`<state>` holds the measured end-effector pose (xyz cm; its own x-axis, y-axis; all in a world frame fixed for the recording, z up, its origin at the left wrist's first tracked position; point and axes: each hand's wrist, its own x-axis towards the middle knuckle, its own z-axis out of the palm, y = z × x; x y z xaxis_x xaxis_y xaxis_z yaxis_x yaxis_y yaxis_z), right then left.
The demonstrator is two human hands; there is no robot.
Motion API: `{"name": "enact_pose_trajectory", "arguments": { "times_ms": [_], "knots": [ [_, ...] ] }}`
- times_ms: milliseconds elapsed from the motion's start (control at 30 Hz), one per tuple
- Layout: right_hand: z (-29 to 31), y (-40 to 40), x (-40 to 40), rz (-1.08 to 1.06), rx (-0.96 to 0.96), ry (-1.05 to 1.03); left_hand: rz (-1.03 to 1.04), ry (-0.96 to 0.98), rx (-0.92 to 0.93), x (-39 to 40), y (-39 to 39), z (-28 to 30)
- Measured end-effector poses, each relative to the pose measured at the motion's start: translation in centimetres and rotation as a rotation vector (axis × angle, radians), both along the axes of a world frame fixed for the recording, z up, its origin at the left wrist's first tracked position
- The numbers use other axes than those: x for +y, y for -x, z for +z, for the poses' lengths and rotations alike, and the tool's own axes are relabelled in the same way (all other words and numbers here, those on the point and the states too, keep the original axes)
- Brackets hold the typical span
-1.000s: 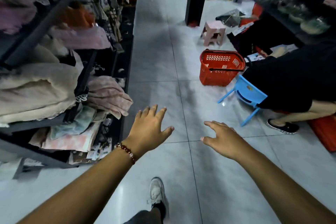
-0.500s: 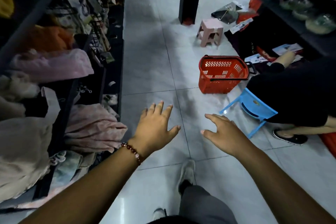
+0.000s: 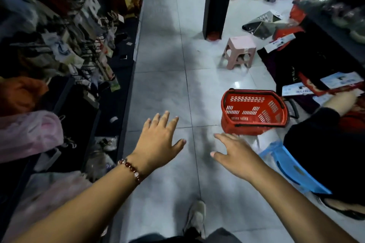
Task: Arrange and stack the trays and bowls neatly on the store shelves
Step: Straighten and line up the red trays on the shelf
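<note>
Both hands are spread flat and hold nothing: the left hand [image 3: 161, 140], with a dark red bead bracelet [image 3: 131, 170] at its wrist, and the right hand [image 3: 236, 155] hover side by side, a little apart, over the pale grey tiled floor [image 3: 164, 77] of a shop aisle. Neither touches anything.

The trays and bowls are hard to make out. On the dark shelf at the far right edge [image 3: 335, 25] sit some pale, rounded pieces wrapped in clear film [image 3: 355, 31], which may be bowls, though they are too dim and blurred to be sure. They lie well apart from both hands, beyond a red perforated plastic shopping basket [image 3: 254, 112] and a small pink plastic stool [image 3: 239, 51] standing on the floor. A seated person in black [image 3: 324, 148] on a blue plastic stool [image 3: 290, 169] is between the hands and that shelf.

If those are bowls, I would judge them stiff and possibly breakable, and the film would make them slippery, so they are best gripped with both hands under the base or across the rim rather than pinched by the wrapping. Flat trays would likely be light but awkward, so hold them at opposite edges and stack them level
</note>
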<state>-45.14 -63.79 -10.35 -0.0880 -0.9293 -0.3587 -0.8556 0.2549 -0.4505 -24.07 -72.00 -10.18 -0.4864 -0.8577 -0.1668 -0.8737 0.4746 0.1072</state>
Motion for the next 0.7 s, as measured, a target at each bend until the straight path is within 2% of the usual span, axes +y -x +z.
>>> {"name": "enact_pose_trajectory", "arguments": {
  "times_ms": [233, 400, 700],
  "knots": [
    [3.3, 6.0, -13.0, 0.029, -0.003, 0.11, 0.029, 0.04, 0.078, -12.6, 5.8, 2.1],
    [3.6, 9.3, -22.6, -0.003, -0.011, 0.137, 0.003, 0.073, 0.152, -22.8, 9.4, 2.2],
    [2.1, 14.0, -45.5, -0.142, -0.027, 0.012, -0.111, 0.003, 0.123, -47.1, 15.2, -0.7]
  ]
}}
